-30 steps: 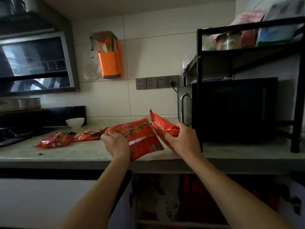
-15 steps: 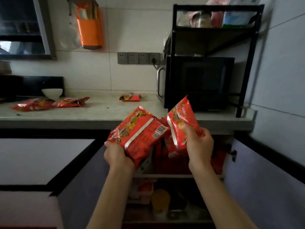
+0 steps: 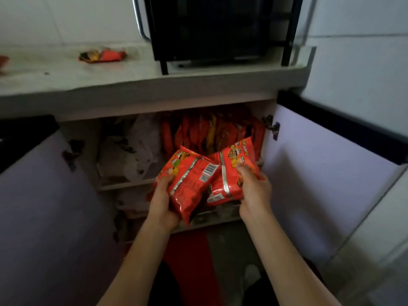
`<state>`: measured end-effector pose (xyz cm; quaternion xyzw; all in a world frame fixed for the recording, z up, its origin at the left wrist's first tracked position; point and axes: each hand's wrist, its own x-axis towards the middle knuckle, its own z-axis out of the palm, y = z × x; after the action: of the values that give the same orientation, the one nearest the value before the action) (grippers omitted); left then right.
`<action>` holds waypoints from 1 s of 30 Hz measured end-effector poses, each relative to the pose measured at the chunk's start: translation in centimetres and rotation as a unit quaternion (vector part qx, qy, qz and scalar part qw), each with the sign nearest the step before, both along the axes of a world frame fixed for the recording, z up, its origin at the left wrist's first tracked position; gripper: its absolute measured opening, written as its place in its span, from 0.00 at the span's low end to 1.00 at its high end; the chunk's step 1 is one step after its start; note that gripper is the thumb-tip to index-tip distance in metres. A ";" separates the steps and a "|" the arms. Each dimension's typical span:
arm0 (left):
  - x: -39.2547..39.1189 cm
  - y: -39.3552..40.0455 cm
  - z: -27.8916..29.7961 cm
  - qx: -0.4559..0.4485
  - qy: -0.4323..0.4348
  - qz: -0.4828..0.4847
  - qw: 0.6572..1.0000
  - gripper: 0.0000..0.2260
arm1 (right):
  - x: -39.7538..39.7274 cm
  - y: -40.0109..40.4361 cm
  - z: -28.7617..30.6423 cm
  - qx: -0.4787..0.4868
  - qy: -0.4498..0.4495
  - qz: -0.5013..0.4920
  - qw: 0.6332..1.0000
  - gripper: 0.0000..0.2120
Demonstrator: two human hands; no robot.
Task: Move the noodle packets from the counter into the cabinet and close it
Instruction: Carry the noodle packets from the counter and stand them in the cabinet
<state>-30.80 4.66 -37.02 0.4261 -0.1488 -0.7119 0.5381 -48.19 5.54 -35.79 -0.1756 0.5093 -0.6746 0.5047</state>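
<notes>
1. Two red plastic noodle packets are in our hands: our left hand grips the barcode-backed red packet from its lower left edge, thumb on top and fingers curled beneath.
2. Our right hand grips the second red packet with the silver seam, thumb pressed on its face, fingers wrapped behind.
3. Both packets tilt toward each other and touch along their inner edges, held in front of the open lower cabinet, just ahead of its upper shelf.
4. Beyond our hands, a row of upright red and yellow packets stands on that shelf; to the left of our left hand lies a crumpled white plastic bag.
5. Either side of our arms the pale cabinet doors hang open: the left door and the right door, whose metal hinge shows above our right hand.
6. Above our hands runs the grey stone counter, where one more red noodle packet lies flat, up and to the left of our left hand.
7. Straight above our hands on the counter sits a black microwave oven within a black metal rack.
</notes>
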 end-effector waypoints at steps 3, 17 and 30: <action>0.1 -2.4 -2.1 0.032 -0.050 -0.061 0.996 0.24 | -1.4 -2.6 -2.5 0.036 0.003 -0.007 0.999 0.17; -0.6 -8.3 -4.2 -0.061 -0.287 -0.121 0.948 0.14 | -3.8 -11.0 -4.5 0.004 0.084 0.025 0.996 0.18; -5.3 -16.4 -5.5 -0.205 -0.405 0.085 0.887 0.20 | -6.2 -12.2 -5.5 -0.034 0.202 -0.035 0.978 0.17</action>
<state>-36.06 -11.79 -42.51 0.5688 -0.4599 -0.3824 0.5645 -54.35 -6.69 -41.28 -0.3076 0.5833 -0.6595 0.3609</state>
